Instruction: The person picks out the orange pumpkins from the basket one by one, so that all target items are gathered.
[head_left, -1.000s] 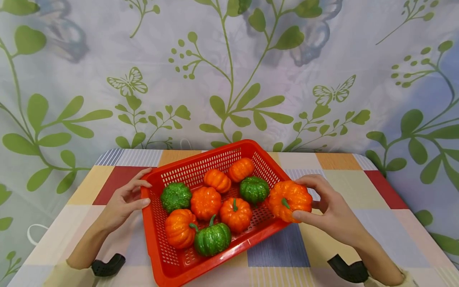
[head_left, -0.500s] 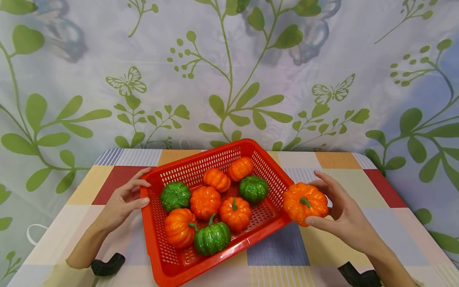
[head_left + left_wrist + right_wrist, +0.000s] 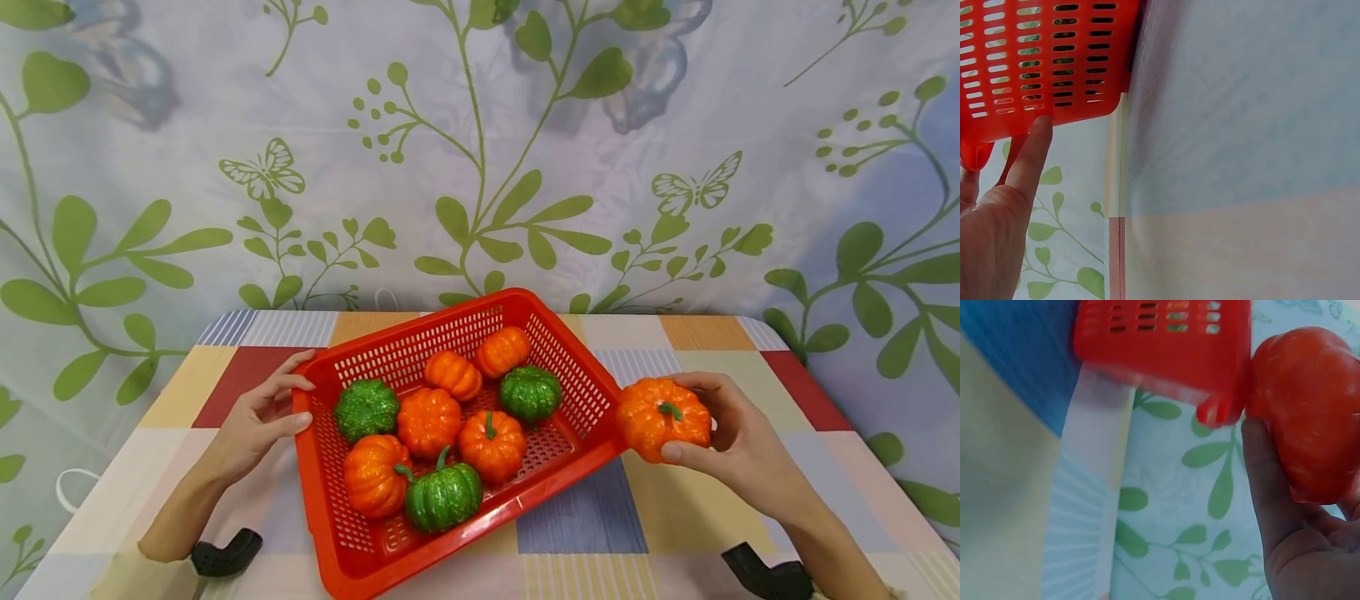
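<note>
Held pumpkin [image 3: 654, 423] off the right end of the basket [image 3: 517, 505]

The checked table [image 3: 581, 512] carries the basket, set askew. The left hand [image 3: 251, 427] lies at the basket's left end, thumb and fingers apart and touching the rim, seemingly to steady it. The right hand [image 3: 748, 450], to the right of the basket, is curled around the held pumpkin, thumb on the near side. That orange pumpkin sits just outside the basket's right rim, raised off the table; whether it touches the rim I cannot tell.

Inside the basket are eight more pumpkins, five orange and three green. A green pumpkin [image 3: 444, 500] lies near the basket's front wall, another green one [image 3: 366, 410] by its left end, and the third green one [image 3: 530, 393] towards its right end. The smallest look to be two orange ones near the basket's back wall.

The step in hand seems to be moving one pumpkin across the basket's right rim; this moment alone does not settle which way. Outward, the next move calls for lowering it to the table right of the basket and loosening the fingers; inward, for lifting it over the rim to the bare floor at that end.
</note>
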`<act>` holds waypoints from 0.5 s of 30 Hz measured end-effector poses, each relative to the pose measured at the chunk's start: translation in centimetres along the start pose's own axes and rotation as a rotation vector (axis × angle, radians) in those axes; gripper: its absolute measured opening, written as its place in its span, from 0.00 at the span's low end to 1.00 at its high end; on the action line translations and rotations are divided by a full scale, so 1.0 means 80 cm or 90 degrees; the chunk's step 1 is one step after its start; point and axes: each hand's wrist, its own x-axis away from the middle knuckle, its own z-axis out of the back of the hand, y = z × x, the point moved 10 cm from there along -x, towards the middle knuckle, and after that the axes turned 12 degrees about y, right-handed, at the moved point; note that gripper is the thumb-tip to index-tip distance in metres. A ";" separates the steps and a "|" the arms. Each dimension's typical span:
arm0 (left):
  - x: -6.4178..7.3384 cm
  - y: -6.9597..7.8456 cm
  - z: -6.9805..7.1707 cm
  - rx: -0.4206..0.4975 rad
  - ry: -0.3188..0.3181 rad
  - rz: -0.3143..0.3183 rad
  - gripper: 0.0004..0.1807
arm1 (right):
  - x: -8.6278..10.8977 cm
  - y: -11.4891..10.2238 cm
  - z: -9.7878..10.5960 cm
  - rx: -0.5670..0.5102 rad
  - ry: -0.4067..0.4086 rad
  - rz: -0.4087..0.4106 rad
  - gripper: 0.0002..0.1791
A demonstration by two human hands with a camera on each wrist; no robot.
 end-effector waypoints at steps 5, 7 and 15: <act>0.000 -0.001 0.000 0.006 -0.001 0.001 0.15 | -0.004 0.015 0.019 -0.006 0.039 -0.020 0.35; 0.000 -0.001 0.000 0.006 -0.001 0.002 0.15 | -0.006 0.019 0.027 -0.007 0.062 -0.022 0.37; 0.000 -0.001 0.001 0.008 0.004 0.004 0.15 | -0.012 0.042 0.044 0.048 0.107 -0.070 0.36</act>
